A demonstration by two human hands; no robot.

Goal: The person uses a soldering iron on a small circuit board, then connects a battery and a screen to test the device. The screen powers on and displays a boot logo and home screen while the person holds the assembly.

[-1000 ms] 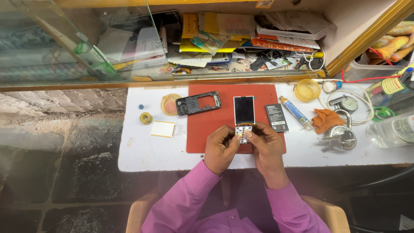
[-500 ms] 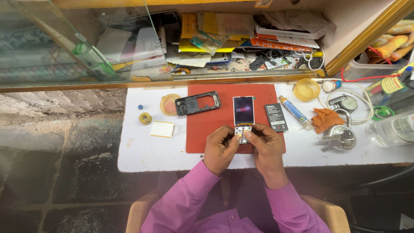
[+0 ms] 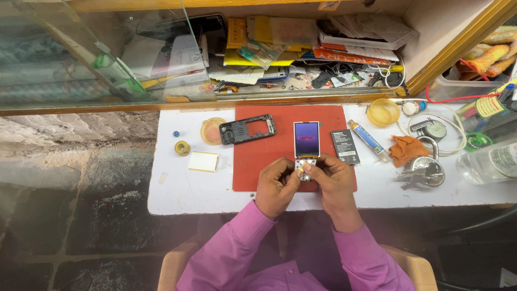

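Note:
A stripped phone board (image 3: pixel 306 141) with a lit purple screen lies on the red mat (image 3: pixel 258 156). My left hand (image 3: pixel 276 186) and my right hand (image 3: pixel 335 183) both grip its lower keypad end, fingertips meeting over it. A black phone frame (image 3: pixel 247 130) rests at the mat's upper left corner. A black battery (image 3: pixel 345 146) lies just right of the board.
On the white worktop (image 3: pixel 177 188): a yellow tape roll (image 3: pixel 182 147), a pale pad (image 3: pixel 203 161), a round orange lid (image 3: pixel 211 131), a glue tube (image 3: pixel 369 140), an orange cloth (image 3: pixel 408 149), keys with a padlock (image 3: pixel 425 170), a clear bottle (image 3: pixel 493 161). A cluttered glass-fronted shelf (image 3: pixel 301 48) stands behind.
The screen on the board has lit up, turning from dark to purple. My hands stay on its lower end.

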